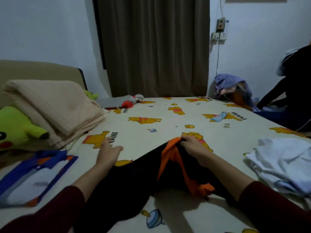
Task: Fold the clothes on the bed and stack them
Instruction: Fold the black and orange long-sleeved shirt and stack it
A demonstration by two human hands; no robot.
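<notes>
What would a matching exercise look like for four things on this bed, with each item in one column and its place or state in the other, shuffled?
Column one:
1. black and orange garment
2. white clothes
3. beige blanket
4. blue and white shirt

Column two:
A. folded thick, far left, beside a green plush toy
B. crumpled in a pile at the right edge
C. lying flat at the near left
D. in the right hand grip, mid-bed

Pairs: 1-D, 2-B, 3-A, 4-C
</notes>
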